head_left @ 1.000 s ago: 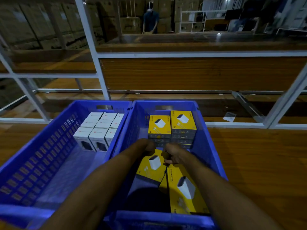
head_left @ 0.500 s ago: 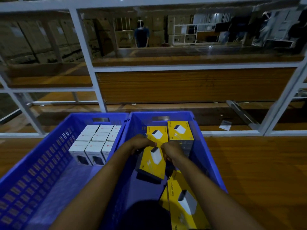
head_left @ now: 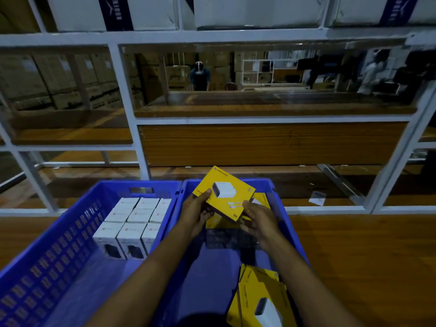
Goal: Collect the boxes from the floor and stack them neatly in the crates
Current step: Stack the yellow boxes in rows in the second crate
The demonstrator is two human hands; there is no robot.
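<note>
I hold a yellow charger box tilted up above the right blue crate. My left hand grips its left edge and my right hand holds its lower right corner. Under it, stacked yellow boxes stand at the crate's far end, mostly hidden. More yellow boxes lie loose at the near end of the same crate. The left blue crate holds several white boxes packed in neat rows at its far end.
A white metal rack with wooden shelves rises right behind the crates. The crates rest on a wooden surface. White cartons sit on the top shelf. A person stands far off beyond the rack.
Both hands lifted the yellow box up out of the right crate and tilted its face toward me. The camera view has tipped upward.
</note>
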